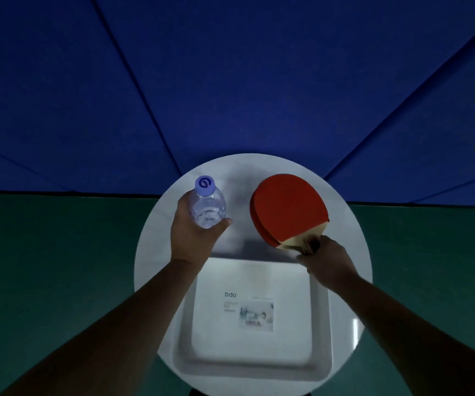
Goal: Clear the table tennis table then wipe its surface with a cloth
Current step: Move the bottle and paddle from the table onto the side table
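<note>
The left hand point(193, 235) has its fingers point(225, 222) wrapped round a clear plastic water bottle point(207, 207) with a pale blue cap point(205, 185), holding it upright over the far left part of a round white worktop point(156, 224). The right hand point(327, 261) has its fingers closed on the handle of a red table tennis paddle point(287, 207), whose blade lies out ahead of the fingers over the far right part of the same worktop; whether the blade touches the surface cannot be told. Just behind both hands, nearer the person, a white square tray point(185, 338) sits on the worktop with a printed label point(249, 312) in its middle, its small print too blurred to read. Beyond the fingers stands a blue panelled barrier point(230, 81) over a green floor point(44, 252). The paddle's handle is mostly hidden in the grip.
</note>
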Demonstrator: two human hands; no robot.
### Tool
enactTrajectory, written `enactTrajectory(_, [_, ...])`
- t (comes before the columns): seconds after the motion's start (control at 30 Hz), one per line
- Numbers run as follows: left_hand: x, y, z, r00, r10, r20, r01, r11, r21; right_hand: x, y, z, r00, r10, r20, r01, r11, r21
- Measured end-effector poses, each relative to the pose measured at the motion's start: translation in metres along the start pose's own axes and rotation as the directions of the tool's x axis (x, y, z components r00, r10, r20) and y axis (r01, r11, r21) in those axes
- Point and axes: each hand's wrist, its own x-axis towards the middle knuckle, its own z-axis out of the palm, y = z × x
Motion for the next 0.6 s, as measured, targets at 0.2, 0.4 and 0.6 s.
enactTrajectory(0.2, [0.029, -0.022, 0.025, 0.995, -0.026, -0.095, 0.035, 0.995, 0.095, 0.067, -0.023, 0.01, 0.995, -0.09, 0.043, 0.093, 0.993, -0.078])
enactTrajectory(0.4, [0.034, -0.031, 0.034, 0.991, -0.043, -0.125, 0.062, 0.986, 0.154, 0.094, -0.028, 0.013, 0.991, -0.126, 0.042, 0.13, 0.987, -0.095])
enactTrajectory(0.6, [0.036, -0.034, 0.041, 0.989, -0.062, -0.137, 0.084, 0.984, 0.16, 0.11, -0.029, 0.017, 0.985, -0.155, 0.073, 0.162, 0.982, -0.098])
